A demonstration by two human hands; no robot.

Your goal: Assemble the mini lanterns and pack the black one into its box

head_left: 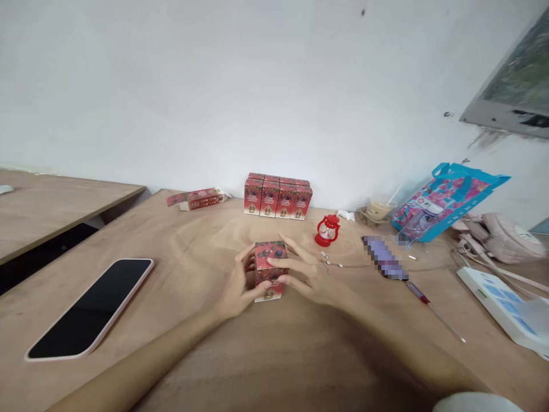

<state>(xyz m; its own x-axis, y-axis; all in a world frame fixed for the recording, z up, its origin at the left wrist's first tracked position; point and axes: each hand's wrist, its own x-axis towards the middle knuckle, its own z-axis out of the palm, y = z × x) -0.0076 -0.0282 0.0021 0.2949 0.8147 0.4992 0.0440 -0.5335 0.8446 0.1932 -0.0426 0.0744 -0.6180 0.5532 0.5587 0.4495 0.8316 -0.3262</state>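
Observation:
A small red printed carton (pixel 271 264) stands upright on the wooden table, closed on top. My left hand (pixel 238 284) grips its left side, thumb low on the front and fingers along the far left edge. My right hand (pixel 305 273) holds the right side, with fingers across the top and front. Behind it, a block of matching red cartons (pixel 278 198) stands in rows against the wall. Right of the held carton sits a little red lantern (pixel 327 230) with a clear middle.
A black-screened phone (pixel 92 309) lies at left, a flattened red carton (pixel 199 198) behind it. At right are button cells (pixel 328 262), a screwdriver (pixel 435 312), a drink cup (pixel 380 207), a blue floral bag (pixel 446 200), a pink bag (pixel 504 234) and a white power strip (pixel 500 306).

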